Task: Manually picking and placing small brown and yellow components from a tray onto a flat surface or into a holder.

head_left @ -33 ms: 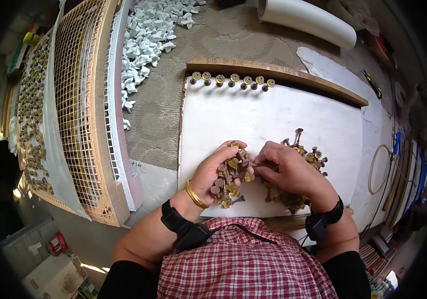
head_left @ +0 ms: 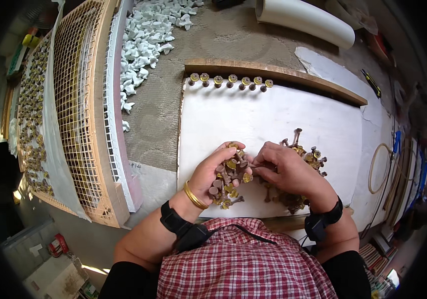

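With the left hand (head_left: 212,172) cupped shut round a bunch of brown yellow-capped pegs (head_left: 229,178) on the near white board (head_left: 253,119), the right hand (head_left: 286,169), fingertips pinched on one peg, should draw it out straight, gently.

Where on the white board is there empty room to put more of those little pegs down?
The white board is bare across its middle, between the row of pegs along the wooden strip and the hands. It is crowded near the person: the left hand cups a bunch of pegs, and the right hand rests over a peg pile.
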### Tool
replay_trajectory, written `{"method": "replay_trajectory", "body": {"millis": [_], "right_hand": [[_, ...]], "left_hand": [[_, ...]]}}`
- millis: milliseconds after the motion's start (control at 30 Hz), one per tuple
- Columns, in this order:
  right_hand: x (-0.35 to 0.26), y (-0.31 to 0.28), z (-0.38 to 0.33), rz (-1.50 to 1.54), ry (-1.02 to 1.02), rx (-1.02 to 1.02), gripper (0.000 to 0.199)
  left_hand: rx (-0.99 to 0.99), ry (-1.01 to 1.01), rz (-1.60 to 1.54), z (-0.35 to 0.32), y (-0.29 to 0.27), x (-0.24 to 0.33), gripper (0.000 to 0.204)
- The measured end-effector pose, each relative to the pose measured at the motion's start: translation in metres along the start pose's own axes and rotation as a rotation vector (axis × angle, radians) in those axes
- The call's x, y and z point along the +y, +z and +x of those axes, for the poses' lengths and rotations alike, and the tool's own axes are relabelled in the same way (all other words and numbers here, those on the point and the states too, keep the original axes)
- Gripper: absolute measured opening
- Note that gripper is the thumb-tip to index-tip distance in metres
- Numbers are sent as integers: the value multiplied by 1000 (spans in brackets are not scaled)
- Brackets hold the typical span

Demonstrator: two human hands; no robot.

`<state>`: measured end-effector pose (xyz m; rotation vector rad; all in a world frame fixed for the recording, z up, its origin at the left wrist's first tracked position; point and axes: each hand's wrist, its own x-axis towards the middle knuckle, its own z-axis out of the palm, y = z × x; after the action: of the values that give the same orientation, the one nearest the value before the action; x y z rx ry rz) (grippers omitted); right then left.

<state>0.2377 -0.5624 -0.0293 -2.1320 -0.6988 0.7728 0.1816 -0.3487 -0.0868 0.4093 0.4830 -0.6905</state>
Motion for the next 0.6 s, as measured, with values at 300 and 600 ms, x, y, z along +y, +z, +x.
{"method": "replay_trajectory", "body": {"millis": [300,600], "right_hand": [[1,-3,-7,-34,53,34,13],[2,-6,-6,-12,77,18,15]], "left_hand": [[24,22,-15,0,3,-1,27],[51,22,-7,1,5,-1,24]]}}
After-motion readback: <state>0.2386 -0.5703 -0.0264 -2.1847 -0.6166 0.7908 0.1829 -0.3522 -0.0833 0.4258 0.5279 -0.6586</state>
